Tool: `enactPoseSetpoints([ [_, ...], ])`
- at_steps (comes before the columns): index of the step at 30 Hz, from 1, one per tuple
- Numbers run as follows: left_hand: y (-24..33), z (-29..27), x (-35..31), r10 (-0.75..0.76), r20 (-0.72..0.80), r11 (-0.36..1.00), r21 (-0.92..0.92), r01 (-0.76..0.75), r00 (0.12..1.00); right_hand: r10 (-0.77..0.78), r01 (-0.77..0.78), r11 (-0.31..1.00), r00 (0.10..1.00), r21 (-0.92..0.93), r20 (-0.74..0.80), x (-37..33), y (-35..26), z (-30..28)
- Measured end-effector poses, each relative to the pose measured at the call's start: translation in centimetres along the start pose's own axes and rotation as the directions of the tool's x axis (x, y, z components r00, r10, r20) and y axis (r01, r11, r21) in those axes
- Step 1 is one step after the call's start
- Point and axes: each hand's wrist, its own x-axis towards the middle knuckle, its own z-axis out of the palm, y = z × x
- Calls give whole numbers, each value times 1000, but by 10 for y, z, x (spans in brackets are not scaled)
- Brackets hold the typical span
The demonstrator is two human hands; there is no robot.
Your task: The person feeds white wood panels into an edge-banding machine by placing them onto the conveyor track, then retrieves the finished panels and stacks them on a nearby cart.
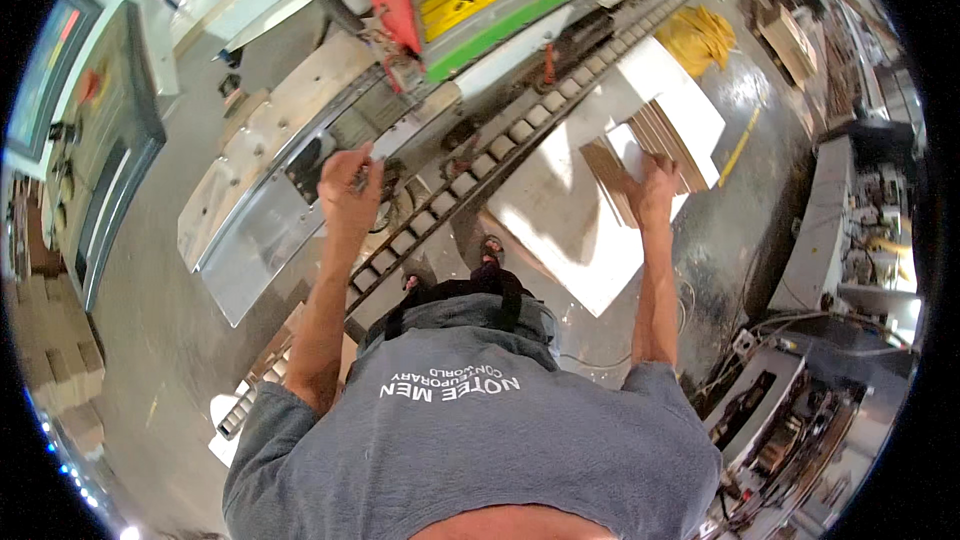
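Closest to me is the grey shirt [470, 430], and below it I see two feet [488, 252] on the concrete floor [160, 340]. My left hand [350, 185] is up at the metal edge of the big machine [260, 210]. Its fingers are curled tight around something small and dark, but I cannot tell what it is. My right hand [655, 190] lies open and flat on top of the thin wood strips [640, 155]. It presses on them and does not grip them. The strips lie in a small stack on the white board [570, 220], just beside the line of rollers [480, 165] that runs along the machine. I think I am at the picking-up step, with the strips not yet lifted. Next, I think the right hand needs to close on one strip and bring it over to the rollers. Farther off lies a yellow heap [697, 38] on the floor.
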Motion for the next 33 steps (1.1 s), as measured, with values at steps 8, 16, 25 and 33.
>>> enactPoseSetpoints([
  [8,80,-23,-30,183,253,979,-131,-153,950,128,-376,203,926,904,356,-20,-153,-30],
  [16,3,-88,-46,-157,190,979,-97,178,969,-345,-636,-221,760,739,551,-47,-320,62],
  [25,-99,-153,-28,239,-83,916,350,-197,967,-580,-694,-139,635,706,511,-74,-432,104],
  [33,-115,-172,-51,50,-258,904,422,66,965,-609,-668,-114,632,736,479,-67,-456,120],
])
